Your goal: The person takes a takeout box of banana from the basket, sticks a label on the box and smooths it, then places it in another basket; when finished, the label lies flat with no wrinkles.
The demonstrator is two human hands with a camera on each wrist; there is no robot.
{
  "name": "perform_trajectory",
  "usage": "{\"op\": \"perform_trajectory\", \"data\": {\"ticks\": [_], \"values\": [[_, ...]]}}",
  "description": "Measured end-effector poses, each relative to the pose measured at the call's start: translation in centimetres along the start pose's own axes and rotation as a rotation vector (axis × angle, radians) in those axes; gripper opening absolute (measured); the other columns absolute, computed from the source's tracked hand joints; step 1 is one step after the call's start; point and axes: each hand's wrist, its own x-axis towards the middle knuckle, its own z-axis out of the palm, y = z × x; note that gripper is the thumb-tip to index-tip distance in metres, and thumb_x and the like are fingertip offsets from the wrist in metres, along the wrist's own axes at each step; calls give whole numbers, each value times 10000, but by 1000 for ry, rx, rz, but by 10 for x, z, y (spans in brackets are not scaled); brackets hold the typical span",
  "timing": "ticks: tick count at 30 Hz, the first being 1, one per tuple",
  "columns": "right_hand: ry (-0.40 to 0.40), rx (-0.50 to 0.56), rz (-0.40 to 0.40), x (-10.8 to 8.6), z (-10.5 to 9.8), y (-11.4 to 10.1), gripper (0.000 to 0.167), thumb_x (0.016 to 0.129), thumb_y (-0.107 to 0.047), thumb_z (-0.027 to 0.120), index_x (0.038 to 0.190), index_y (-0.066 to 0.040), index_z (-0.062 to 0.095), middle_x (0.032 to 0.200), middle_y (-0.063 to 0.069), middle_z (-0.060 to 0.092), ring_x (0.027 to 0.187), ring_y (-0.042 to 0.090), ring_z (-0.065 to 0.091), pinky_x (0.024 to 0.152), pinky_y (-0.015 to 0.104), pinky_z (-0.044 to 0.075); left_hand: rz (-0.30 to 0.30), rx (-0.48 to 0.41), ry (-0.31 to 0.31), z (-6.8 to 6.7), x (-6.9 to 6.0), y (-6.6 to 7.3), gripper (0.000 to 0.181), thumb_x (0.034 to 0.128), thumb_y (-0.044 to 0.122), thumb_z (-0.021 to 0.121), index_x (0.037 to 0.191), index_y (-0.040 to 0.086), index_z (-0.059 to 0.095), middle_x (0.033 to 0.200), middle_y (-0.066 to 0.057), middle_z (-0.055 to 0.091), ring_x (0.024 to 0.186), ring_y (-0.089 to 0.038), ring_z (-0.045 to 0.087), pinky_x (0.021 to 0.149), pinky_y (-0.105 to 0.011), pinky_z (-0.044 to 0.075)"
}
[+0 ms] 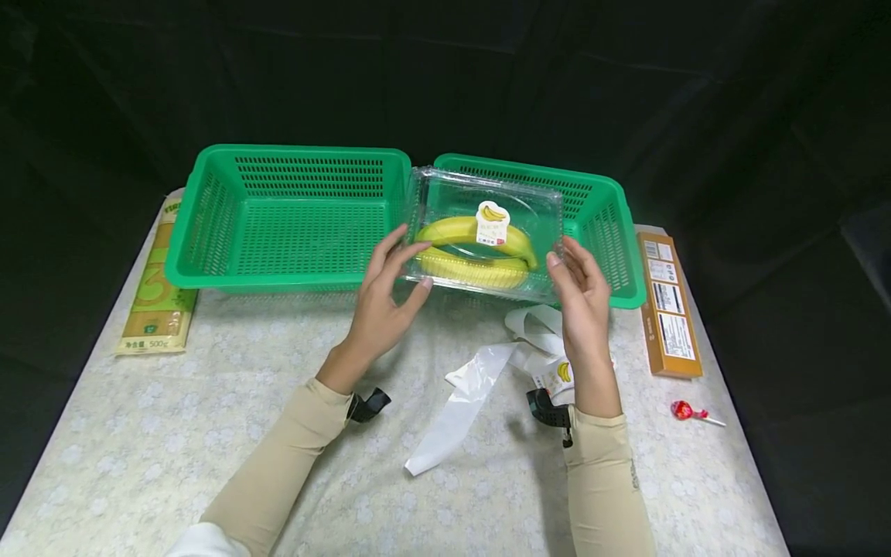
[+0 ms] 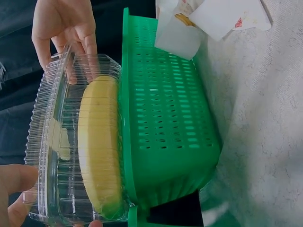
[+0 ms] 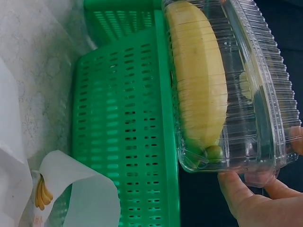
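Note:
A clear plastic clamshell box (image 1: 452, 193) with bananas (image 1: 473, 272) inside is held up over the right green basket (image 1: 629, 267). Its lid bears a white sticker (image 1: 493, 224) with a banana picture. My left hand (image 1: 383, 309) grips the box's left end, thumb at the near edge. At the opposite end, my right hand (image 1: 583, 302) holds the box between thumb and fingers. Through the ribbed side, a yellow banana (image 2: 100, 146) shows in the left wrist view. Below the right hand lies a white strip of stickers (image 1: 455, 418), partly hidden by that arm.
A second green basket (image 1: 278, 280) stands to the left. Beside it lies a yellow 500 g packet (image 1: 156, 286). An orange box (image 1: 670, 309) and a red-wrapped lollipop (image 1: 684, 411) lie at the right on the patterned tablecloth (image 1: 362, 495).

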Motion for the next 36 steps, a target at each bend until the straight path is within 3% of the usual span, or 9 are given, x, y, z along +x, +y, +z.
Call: {"op": "perform_trajectory", "data": {"ticks": [8,17,22,26,32,36], "values": [[40,1,10,6,-6,-2,499,993,-219,619,1462,-104,496,1475,109,490,1385,181,451,1184,417,366,13,20,-16,7,9,-1,458,961,109,644,1410,159,567,1625,-98,307,1448,-275,426,1054,-492,483],[71,51,27,21,-6,-3,502,983,-216,641,1453,-97,509,1408,64,515,1366,196,480,1194,351,375,8,51,-12,15,21,-4,570,959,131,636,1500,167,461,1624,-91,316,1513,-255,325,1187,-548,337],[102,64,32,30,-9,0,459,987,-173,622,1430,-103,526,1364,48,546,1327,183,507,1186,340,378,35,81,-45,16,27,-8,566,958,126,641,1495,146,465,1612,-122,342,1504,-269,348,1182,-539,352],[129,51,35,36,-11,6,445,989,-147,607,1423,-91,526,1325,39,559,1276,149,525,1149,327,401,-2,86,-87,19,30,-10,552,967,156,632,1496,169,474,1621,-87,343,1505,-273,348,1178,-549,354],[151,-53,94,43,-16,20,460,994,-160,606,1439,-94,513,1318,34,558,1221,113,514,1125,363,389,-115,163,-188,26,31,-16,559,986,213,613,1518,216,441,1650,-48,306,1520,-295,319,1202,-597,286],[170,-185,90,47,-16,22,448,1006,-182,590,1440,-97,517,1323,61,563,1220,136,508,1086,374,397,-115,273,-235,29,32,-20,556,993,247,603,1521,196,436,1647,-73,327,1526,-317,310,1240,-627,152]]}}
